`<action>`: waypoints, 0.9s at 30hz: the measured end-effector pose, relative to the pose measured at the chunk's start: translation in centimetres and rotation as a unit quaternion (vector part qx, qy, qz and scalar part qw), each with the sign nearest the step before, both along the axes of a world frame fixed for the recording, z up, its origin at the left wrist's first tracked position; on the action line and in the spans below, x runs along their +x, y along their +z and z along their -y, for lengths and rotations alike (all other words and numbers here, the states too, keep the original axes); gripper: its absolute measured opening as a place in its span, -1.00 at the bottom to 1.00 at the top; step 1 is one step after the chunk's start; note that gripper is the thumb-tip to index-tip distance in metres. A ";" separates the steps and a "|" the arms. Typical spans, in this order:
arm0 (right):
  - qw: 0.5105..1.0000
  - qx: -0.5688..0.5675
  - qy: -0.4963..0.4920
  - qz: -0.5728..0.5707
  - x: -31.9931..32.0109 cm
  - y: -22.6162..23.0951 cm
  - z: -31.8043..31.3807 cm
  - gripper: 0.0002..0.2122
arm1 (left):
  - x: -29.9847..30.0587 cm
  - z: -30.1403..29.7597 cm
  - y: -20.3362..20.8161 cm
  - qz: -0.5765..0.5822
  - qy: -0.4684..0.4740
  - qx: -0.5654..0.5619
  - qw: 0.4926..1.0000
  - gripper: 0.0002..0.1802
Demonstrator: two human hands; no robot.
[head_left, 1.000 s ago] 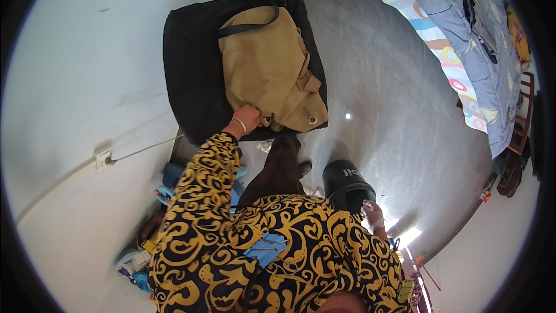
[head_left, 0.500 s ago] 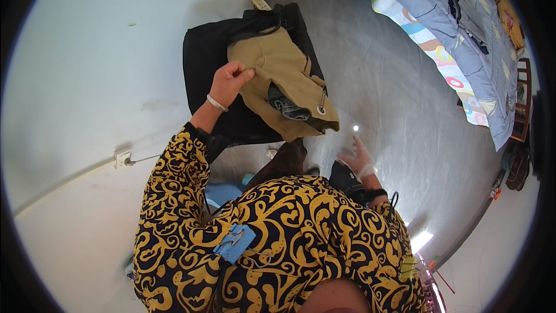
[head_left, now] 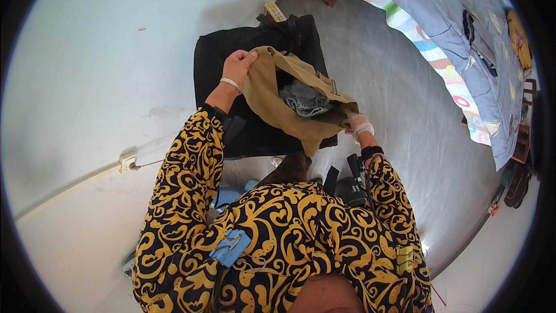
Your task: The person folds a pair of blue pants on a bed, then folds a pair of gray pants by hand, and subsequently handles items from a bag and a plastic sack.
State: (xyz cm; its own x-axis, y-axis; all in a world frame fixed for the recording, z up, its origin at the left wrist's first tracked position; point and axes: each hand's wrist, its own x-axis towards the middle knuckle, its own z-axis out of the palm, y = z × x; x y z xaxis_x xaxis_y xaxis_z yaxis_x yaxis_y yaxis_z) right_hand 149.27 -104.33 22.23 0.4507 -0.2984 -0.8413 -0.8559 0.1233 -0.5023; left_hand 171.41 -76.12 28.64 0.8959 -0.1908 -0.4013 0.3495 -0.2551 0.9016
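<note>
A tan canvas bag point(head_left: 267, 94) with a metal ring near its right end hangs with its mouth spread between my hands. Folded blue-grey denim point(head_left: 306, 99) shows inside it. Pinched at the bag's upper left rim, the fingers of my left hand point(head_left: 236, 68) are closed on the cloth. My right hand point(head_left: 358, 126), with a whitish wrap around it, grips the right end of the rim; its fingertips are partly hidden by the cloth. Under the bag lies a large black cloth item with straps point(head_left: 223, 58), and what supports it is hidden.
A pale wall point(head_left: 104, 64) with a socket point(head_left: 128, 163) and cable runs along my left. A power strip point(head_left: 275, 11) lies beyond the black item. To the right, past the grey floor point(head_left: 399, 104), stands a bed with a grey quilt point(head_left: 446, 40).
My right hand has come up from the floor side and taken hold of the bag's right end. The bag's mouth has opened wider, showing more denim. My left hand keeps its hold.
</note>
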 end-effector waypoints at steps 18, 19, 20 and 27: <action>0.980 0.033 0.195 0.009 4.0 5.0 -4.5 -0.67 | -8.0 -3.8 -0.6 0.078 -0.080 0.349 0.931 -0.07; 0.975 0.035 0.219 0.003 3.3 3.7 -4.5 -0.67 | -7.8 -2.5 0.7 -0.025 -0.125 0.417 0.900 -0.11; 0.973 0.039 0.228 0.012 2.8 3.0 -4.7 -0.68 | -7.8 -2.7 0.1 -0.014 -0.150 0.438 0.886 -0.26; 0.948 0.055 0.297 -0.097 -3.3 -1.0 -2.3 -0.69 | -11.0 -5.8 -4.8 0.000 -0.337 0.521 0.784 -0.68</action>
State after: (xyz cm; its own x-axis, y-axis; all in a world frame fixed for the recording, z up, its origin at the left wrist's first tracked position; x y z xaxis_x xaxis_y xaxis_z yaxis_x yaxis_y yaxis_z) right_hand 145.93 -102.06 21.24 0.3448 0.0550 -0.9371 -0.8658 -0.3670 -0.3401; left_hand 160.42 -70.36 23.88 0.7320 -0.1906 -0.6541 -0.1821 -0.9799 0.0818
